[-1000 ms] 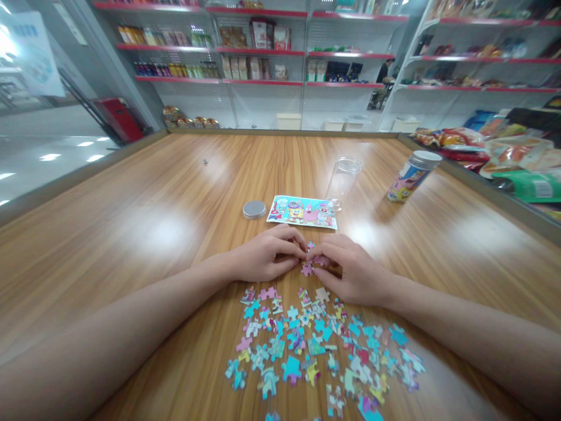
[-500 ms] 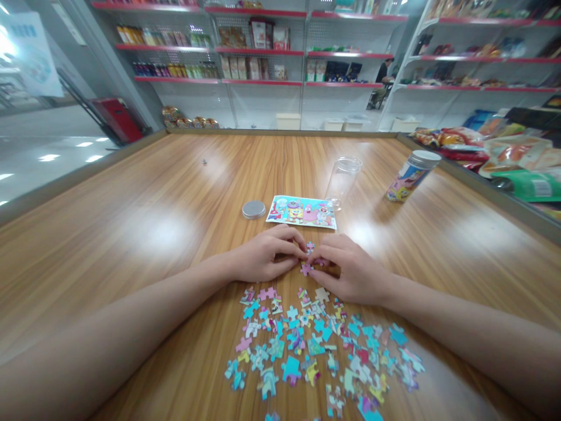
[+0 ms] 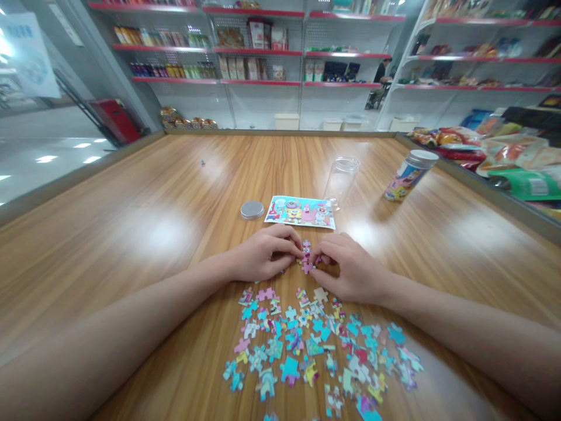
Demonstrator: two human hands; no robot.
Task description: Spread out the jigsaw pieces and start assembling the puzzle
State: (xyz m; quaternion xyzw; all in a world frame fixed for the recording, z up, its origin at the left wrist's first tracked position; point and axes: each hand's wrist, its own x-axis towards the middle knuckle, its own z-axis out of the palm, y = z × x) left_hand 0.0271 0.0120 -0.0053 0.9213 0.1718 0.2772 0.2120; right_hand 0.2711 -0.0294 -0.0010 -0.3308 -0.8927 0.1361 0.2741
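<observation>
My left hand and my right hand meet over the wooden table, fingers pinched together on a small cluster of pink jigsaw pieces between them. Nearer to me, several loose jigsaw pieces in blue, pink and yellow lie scattered on the table. Just beyond my hands lies a cartoon reference picture.
A round metal lid lies left of the picture. An empty clear jar and a lidded printed tube stand further right. Snack bags pile up past the table's right edge; shop shelves line the back.
The pink pieces between my fingertips now sit joined and more in view; my fingers have drawn slightly apart from them. My hands stay in the same spot.
</observation>
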